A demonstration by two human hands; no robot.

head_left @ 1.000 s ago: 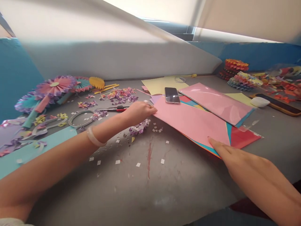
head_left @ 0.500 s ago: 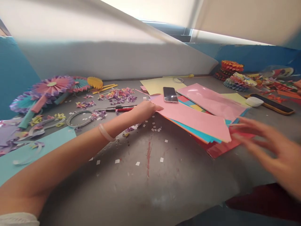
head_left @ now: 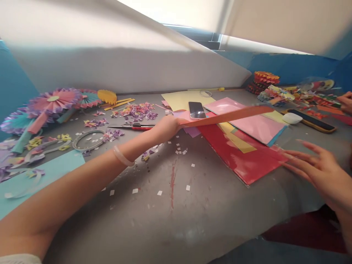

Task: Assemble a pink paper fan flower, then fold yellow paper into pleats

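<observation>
My left hand (head_left: 167, 129) reaches across the table and pinches the near end of an orange paper sheet (head_left: 228, 116), which rises edge-on over the pile. Below it lies a glossy red sheet (head_left: 239, 154) with a yellow strip (head_left: 239, 142) on top. A pink sheet in shiny film (head_left: 247, 124) overlaps the red one, and a smartphone (head_left: 197, 110) rests just beyond my left fingers. My right hand (head_left: 319, 172) hovers open, fingertips close to the red sheet's right corner and holding nothing.
Paper rosettes (head_left: 52, 104), purple paper scraps (head_left: 137, 112), a red-handled cutter (head_left: 134, 127) and a wire ring (head_left: 86, 141) lie left. Folded paper stacks (head_left: 265, 79) and a black board (head_left: 310, 124) stand back right, beside another person's hand (head_left: 345, 102).
The orange sheet has been lifted off the pile in my left hand, uncovering the red sheet. My right hand has moved right, off the papers, and opened.
</observation>
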